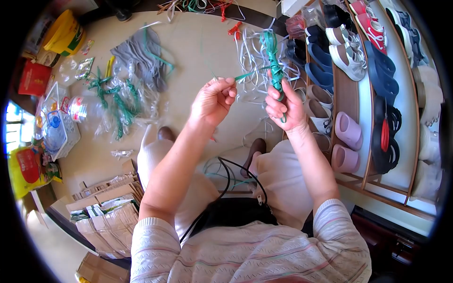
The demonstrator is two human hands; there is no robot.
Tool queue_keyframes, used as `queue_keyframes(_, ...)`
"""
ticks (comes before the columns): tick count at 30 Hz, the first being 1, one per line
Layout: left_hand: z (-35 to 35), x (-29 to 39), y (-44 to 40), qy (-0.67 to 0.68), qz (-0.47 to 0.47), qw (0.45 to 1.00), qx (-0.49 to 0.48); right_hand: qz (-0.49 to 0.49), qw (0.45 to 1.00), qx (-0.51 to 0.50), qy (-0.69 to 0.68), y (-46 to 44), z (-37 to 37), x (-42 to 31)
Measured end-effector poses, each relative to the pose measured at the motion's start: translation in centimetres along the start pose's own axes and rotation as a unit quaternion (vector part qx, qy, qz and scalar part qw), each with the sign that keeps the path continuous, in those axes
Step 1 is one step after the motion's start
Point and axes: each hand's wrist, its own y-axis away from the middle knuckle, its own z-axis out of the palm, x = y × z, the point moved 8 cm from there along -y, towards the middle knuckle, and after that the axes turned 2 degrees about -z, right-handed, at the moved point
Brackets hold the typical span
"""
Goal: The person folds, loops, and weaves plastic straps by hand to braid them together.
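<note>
A bundle of green plastic strapping (271, 47) stands upright in my right hand (286, 104), with fingers wrapped round its lower part. The strapping is wound round its own middle, and loops stick out at the top and bottom. From the bundle a taut green strand (251, 73) runs left to my left hand (214, 98), whose thumb and fingers pinch it. A thin end of the strand rises above the left hand. Behind the bundle, tangled white straps (250, 56) lie on the floor.
A shoe rack (339, 94) with several shoes stands on the right. Green tangled strapping (118, 101), a grey cloth (141, 54) and clear plastic lie on the floor at left. A white basket (66, 127), a yellow bucket (66, 33) and a cardboard box (106, 228) are farther left.
</note>
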Motion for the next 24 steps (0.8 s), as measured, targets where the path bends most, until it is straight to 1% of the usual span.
queue_keyframes(1,0.2,-0.2,0.0,-0.004,-0.002,1.000,-0.001,-0.008,1.000,0.021,-0.011,-0.2,-0.6,0.2)
queue_keyframes(3,0.6,-0.3,0.2,-0.074,0.021,0.997,-0.002,-0.013,0.998,0.054,-0.041,-0.6,-1.9,0.8)
queue_keyframes(5,1.3,-0.3,0.6,-0.133,0.040,0.990,0.012,-0.044,0.993,0.109,0.033,-0.4,-2.6,0.5)
queue_keyframes(7,1.3,-0.6,0.8,-0.136,0.038,0.989,0.032,-0.072,0.979,0.165,0.097,-0.3,-2.8,0.2)
queue_keyframes(8,1.2,-0.6,0.9,-0.138,0.038,0.989,0.042,-0.084,0.963,0.198,0.160,-0.1,-2.9,0.0)
queue_keyframes(10,1.8,0.6,1.2,-0.236,0.093,0.966,0.055,-0.106,0.917,0.262,0.283,0.5,-2.8,-0.6)
queue_keyframes(11,2.1,1.2,1.4,-0.284,0.120,0.949,0.062,-0.085,0.899,0.264,0.338,0.4,-2.9,-0.4)
queue_keyframes(13,2.3,3.2,1.9,-0.410,0.185,0.886,0.112,-0.039,0.855,0.265,0.445,0.3,-3.7,0.1)
queue_keyframes(14,2.3,4.2,2.1,-0.470,0.216,0.845,0.136,-0.011,0.837,0.223,0.500,0.0,-3.5,0.8)
queue_keyframes(15,3.1,5.6,2.7,-0.511,0.304,0.790,0.147,0.016,0.815,0.180,0.551,-0.3,-3.1,1.6)
queue_keyframes(16,2.9,5.6,2.4,-0.554,0.268,0.775,0.143,0.044,0.788,0.135,0.600,-0.4,-2.6,2.4)
queue_keyframes(18,2.9,5.5,2.3,-0.634,0.190,0.738,0.134,0.139,0.821,0.055,0.551,0.0,-1.7,4.0)
queue_keyframes(19,2.5,5.0,2.1,-0.600,0.138,0.779,0.120,0.183,0.836,0.016,0.517,0.5,-1.2,4.2)
queue_keyframes(20,2.0,4.6,1.8,-0.538,0.107,0.831,0.094,0.226,0.847,-0.022,0.481,1.1,-0.7,4.4)
queue_keyframes(21,1.6,4.5,1.6,-0.472,0.075,0.876,0.066,0.242,0.839,-0.019,0.487,1.4,-0.4,3.8)
queue_keyframes(22,1.5,4.3,1.6,-0.403,0.044,0.914,0.038,0.252,0.848,-0.031,0.465,1.7,-0.5,3.5)
queue_keyframes(23,1.6,4.0,1.9,-0.358,0.016,0.933,0.020,0.261,0.857,-0.043,0.442,1.8,-0.7,3.1)
queue_keyframes(24,1.6,3.7,2.0,-0.359,-0.006,0.933,0.005,0.269,0.865,-0.056,0.420,2.0,-0.9,2.9)
